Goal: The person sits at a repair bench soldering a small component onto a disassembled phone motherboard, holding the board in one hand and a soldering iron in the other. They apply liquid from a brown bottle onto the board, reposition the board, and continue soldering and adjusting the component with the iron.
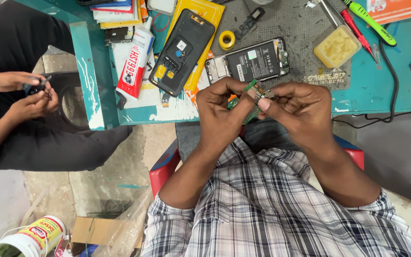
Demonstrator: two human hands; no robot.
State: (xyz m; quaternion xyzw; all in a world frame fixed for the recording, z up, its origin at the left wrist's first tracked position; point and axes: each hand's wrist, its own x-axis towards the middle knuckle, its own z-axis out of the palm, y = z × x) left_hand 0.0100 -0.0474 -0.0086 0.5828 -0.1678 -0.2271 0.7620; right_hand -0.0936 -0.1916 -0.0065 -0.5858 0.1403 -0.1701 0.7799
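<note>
Both my hands hold a small green circuit board (252,103) just in front of the teal workbench (376,85). My left hand (224,112) pinches its left side between thumb and fingers. My right hand (300,109) grips the right side, thumb pressed on the board. Just beyond my hands on the bench lies an opened phone (248,61) showing its black battery. A black phone back cover (182,50) lies to its left on a yellow sheet.
A white-and-red glue tube (134,59), a yellow tape roll (226,40), a tub of yellow paste (337,45), and red and green tools (369,21) are on the bench. Another person's hands (24,93) hold a small dark part at left. A red stool (167,164) is under me.
</note>
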